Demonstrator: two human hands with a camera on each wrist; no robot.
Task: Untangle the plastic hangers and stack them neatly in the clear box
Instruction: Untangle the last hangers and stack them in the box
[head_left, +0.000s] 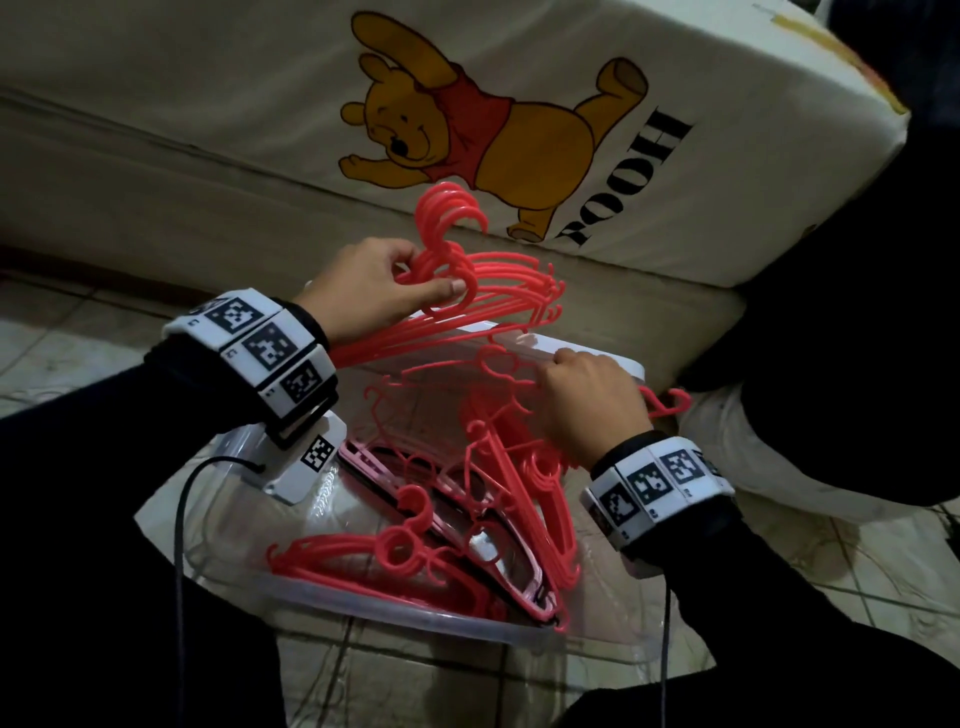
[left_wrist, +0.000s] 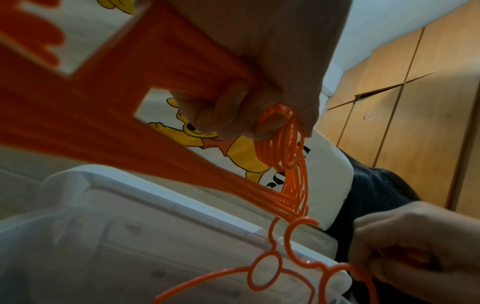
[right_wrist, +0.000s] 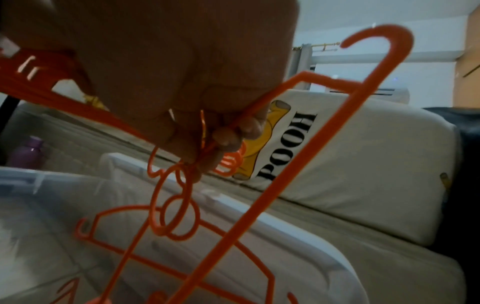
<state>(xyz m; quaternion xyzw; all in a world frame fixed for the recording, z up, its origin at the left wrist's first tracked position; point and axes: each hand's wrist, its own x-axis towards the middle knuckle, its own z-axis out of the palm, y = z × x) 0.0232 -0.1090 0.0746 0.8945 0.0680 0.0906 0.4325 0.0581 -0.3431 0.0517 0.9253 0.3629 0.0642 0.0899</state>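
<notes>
- we see the left hand (head_left: 374, 283) raised above the far side of the clear box (head_left: 597, 642), fingers and thumb curled round the necks of a bundle of red hangers (head_left: 498, 280).
- the bundle's hooks fan upward past the hand, and its shoulders spread toward the right, over the box's far rim.
- in the left wrist view the same bundle (left_wrist: 283, 148) shows as a tight run of rings and bars squeezed under the curled fingers (left_wrist: 231, 107).
- the right hand (head_left: 589, 402) sits lower, over the right side of the box, clenched on a single hanger (head_left: 498, 364) near its ring; that hanger's hook (head_left: 667, 402) pokes out to the right of the hand.
- in the right wrist view we see that hand (right_wrist: 197, 92) pinching thin red bars, with more than one hanger hanging tangled below it; how many it actually holds, we cannot tell.
- inside the box lie more red hangers (head_left: 400, 551): one group near the front wall, another leaning along the right side, crossing over a pinkish frame-like piece (head_left: 363, 465).
- the box stands on a tiled floor (head_left: 72, 332), just in front of a cream mattress (head_left: 208, 104) printed with a yellow bear (head_left: 467, 124).
- a purple bottle (right_wrist: 27, 152) stands further back in the right wrist view.
- both wrists wear white bands with black square markers (head_left: 260, 345).
</notes>
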